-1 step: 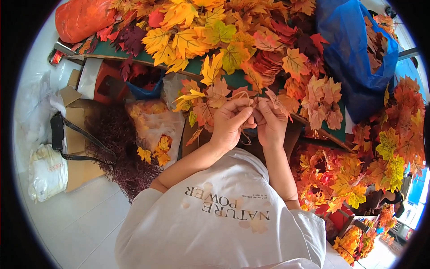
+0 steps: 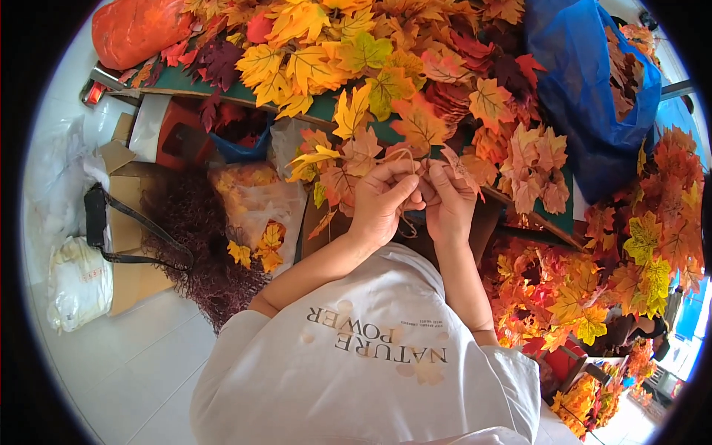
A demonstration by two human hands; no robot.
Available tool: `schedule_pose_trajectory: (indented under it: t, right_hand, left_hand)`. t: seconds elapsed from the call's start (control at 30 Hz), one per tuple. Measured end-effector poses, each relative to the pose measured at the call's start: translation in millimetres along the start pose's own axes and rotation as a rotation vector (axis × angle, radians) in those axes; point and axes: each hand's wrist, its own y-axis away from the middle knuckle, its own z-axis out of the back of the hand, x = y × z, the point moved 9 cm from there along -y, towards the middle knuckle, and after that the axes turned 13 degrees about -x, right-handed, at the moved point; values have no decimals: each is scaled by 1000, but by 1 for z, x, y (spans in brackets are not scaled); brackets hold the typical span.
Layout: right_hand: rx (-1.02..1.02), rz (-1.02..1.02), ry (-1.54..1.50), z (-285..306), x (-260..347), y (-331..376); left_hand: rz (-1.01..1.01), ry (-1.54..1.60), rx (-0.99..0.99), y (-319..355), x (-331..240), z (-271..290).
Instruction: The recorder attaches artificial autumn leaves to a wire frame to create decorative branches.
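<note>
Both hands, the left hand and right hand, were pressed together, pinched on a thin twine among orange maple leaves just above them.

Blue bag, orange bag

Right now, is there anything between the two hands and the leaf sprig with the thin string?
Nothing visible. The left hand and right hand both already touch the leaf sprig and pinch its thin string above the table edge.
</note>
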Motion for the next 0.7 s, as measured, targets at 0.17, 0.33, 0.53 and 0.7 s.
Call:
schedule_pose_trajectory:
  t: [0.17, 0.33, 0.53, 0.7]
  right_hand:
    - [-34, 42, -59, 4, -3, 1]
    - [-45, 5, -71, 12, -12, -2]
    - [-76, -7, -72, 16, -17, -4]
    - [-52, 17, -41, 15, -18, -3]
  left_hand:
    - [-17, -15, 20, -2, 2, 3]
    - [-24, -35, 24, -2, 3, 4]
    - [-26, -36, 23, -2, 4, 6]
    - [-11, -45, -10, -1, 5, 7]
